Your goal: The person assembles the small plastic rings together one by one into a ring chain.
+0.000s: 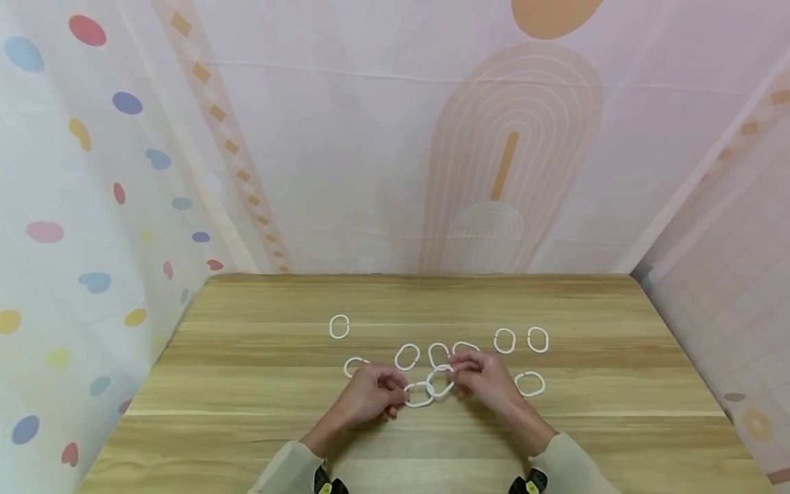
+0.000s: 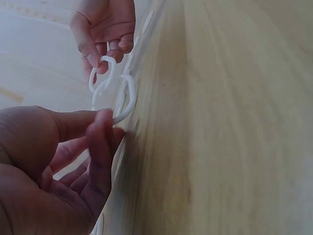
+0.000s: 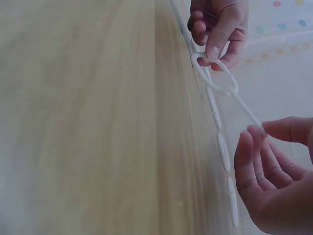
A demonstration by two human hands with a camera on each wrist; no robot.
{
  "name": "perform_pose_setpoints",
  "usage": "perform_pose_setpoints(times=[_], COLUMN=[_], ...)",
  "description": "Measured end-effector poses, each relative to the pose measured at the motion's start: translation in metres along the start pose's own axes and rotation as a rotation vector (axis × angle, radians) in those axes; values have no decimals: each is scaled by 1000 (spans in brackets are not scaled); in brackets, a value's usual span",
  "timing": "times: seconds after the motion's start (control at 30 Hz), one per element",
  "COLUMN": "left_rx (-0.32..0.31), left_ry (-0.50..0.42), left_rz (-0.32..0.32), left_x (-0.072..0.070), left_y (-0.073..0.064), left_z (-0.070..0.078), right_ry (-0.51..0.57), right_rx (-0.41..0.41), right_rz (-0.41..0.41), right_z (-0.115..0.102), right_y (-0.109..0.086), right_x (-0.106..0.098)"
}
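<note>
Patterned curtain (image 1: 345, 171) behind; wood-grain surface (image 1: 247, 412) in front. Pale sleeves (image 1: 290, 470) enter at lower edge. Left hand (image 1: 370, 394): thumb and finger pinch left link (image 1: 419, 405), white, oval. Right hand (image 1: 487, 381): thumb and fingertips pinch right link (image 3: 249, 111), same type. Both links sit between the hands, raised off the surface, and appear hooked together where they meet. Eight loose links (image 1: 547, 341) lie on the surface, beyond and beside the hands, some partly hidden

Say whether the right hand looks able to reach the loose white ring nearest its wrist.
Likely yes, once free: the right hand pinches a linked ring, but nothing visibly blocks the loose ring.
</note>
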State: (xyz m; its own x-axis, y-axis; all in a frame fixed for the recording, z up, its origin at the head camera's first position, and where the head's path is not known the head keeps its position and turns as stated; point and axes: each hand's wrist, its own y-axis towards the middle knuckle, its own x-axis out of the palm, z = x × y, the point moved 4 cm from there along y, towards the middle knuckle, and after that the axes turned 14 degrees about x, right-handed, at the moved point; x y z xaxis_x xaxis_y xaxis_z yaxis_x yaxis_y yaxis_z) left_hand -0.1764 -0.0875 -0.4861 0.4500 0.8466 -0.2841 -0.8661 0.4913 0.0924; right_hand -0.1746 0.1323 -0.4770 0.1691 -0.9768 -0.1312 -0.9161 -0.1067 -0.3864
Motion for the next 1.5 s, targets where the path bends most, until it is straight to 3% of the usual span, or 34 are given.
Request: perform_pose_setpoints(times=[0.2, 0.33, 0.63, 0.77, 0.93, 1.07, 1.27, 1.5], left_rx=[87, 102, 166, 120, 119, 120, 103, 92], left_ry=[222, 278, 280, 240, 192, 175, 123, 88], left_rz=[1, -43, -46, -32, -41, -63, -71, -69], left_x=[1, 11, 34, 36, 34, 34, 35, 35], left_y=[4, 10, 23, 25, 27, 27, 27, 30], left_z=[4, 9, 13, 8, 6, 3, 1, 1], right_ry=[14, 28, 50, 64, 63, -13, -222, -321], right_rx=[22, 31, 20, 22, 16, 11, -15, -32], right_rz=[-62, -101, -135, -135, -130, -120, -8, 150], right_z=[6, 9, 11, 11, 13, 12, 5, 0], right_y=[-3, -5, -8, -8, -8, -10, -15, -19], right_x=[-1, -1, 2, 2, 1, -3, -34, -89])
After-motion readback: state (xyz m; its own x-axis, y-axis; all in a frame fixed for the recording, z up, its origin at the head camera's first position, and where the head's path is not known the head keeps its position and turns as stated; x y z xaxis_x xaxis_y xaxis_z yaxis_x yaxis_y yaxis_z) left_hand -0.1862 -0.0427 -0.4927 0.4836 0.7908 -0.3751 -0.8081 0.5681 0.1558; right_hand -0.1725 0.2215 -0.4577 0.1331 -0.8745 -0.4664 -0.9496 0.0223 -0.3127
